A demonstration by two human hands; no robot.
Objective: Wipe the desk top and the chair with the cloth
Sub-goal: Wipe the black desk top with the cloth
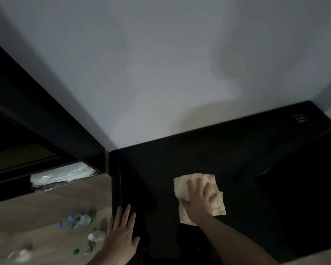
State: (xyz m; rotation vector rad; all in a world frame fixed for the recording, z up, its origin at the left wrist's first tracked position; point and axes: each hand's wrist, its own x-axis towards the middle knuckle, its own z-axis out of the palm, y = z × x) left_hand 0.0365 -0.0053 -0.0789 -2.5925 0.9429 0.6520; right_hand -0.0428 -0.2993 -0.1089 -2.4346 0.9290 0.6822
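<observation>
My right hand point(199, 197) lies flat on the cloth point(200, 196), fingers spread and straight, palm pressing down. No pinch or curl. Spread like this so more of the cloth meets the surface per pass. The cloth is a pale yellowish rag, crumpled and roughly folded, lying on the black desk top point(246, 150) at about 5 o'clock of the frame, toward the near-left part of the dark surface. Its edges stick out past my hand at 12 and 3 o'clock.

My left hand point(122, 232) rests open at the desk's left edge, about 7 o'clock, fingers straight and close together, pointing to 12. It holds nothing. My guess is that it's there to brace me while the other arm reaches in.

The desk runs back to a plain grey wall point(161, 64) at 12 o'clock. A dark shelf or cabinet unit point(36, 111) sits at 9 o'clock, with something wrapped in clear plastic point(63, 175) under it. The wooden floor point(46, 217) at 8 o'clock has several plastic bottles point(76, 222) lying about, blurred.

No chair that I can pick out. The dark block at 4 o'clock may be one, but it's too dim to tell.

Step in hand, as I judge it: wiping the desk top, with the far-right part likely left and the chair after that.
</observation>
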